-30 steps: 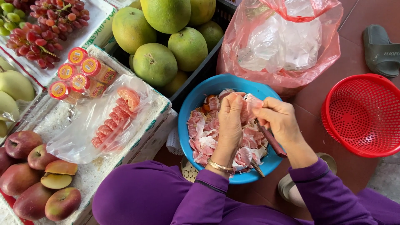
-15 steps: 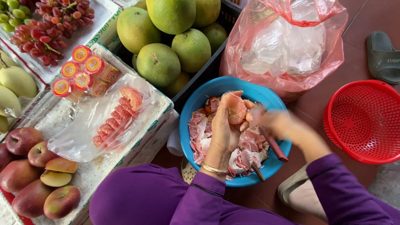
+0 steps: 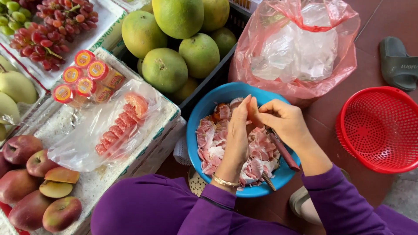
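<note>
Over a blue bowl [image 3: 198,117] of pink pomelo peel and membrane scraps, my left hand [image 3: 238,130] and my right hand [image 3: 283,119] meet. Both pinch a small pink pomelo segment [image 3: 252,114] between their fingertips. A dark-handled knife [image 3: 285,153] lies under my right hand, slanting across the bowl's right rim. A gold bangle sits on my left wrist. Purple sleeves cover both arms.
Peeled pink segments in a clear bag [image 3: 117,126] lie on a white foam box at left, beside small capped cups [image 3: 82,80]. Green pomelos [image 3: 165,69] fill a dark crate behind. A pink plastic bag [image 3: 300,48], red basket [image 3: 379,128], grapes [image 3: 43,30] and apples [image 3: 26,174] surround.
My hands lifted the segment from the scraps and brought it together between both sets of fingertips; my right hand moved left toward my left hand.
</note>
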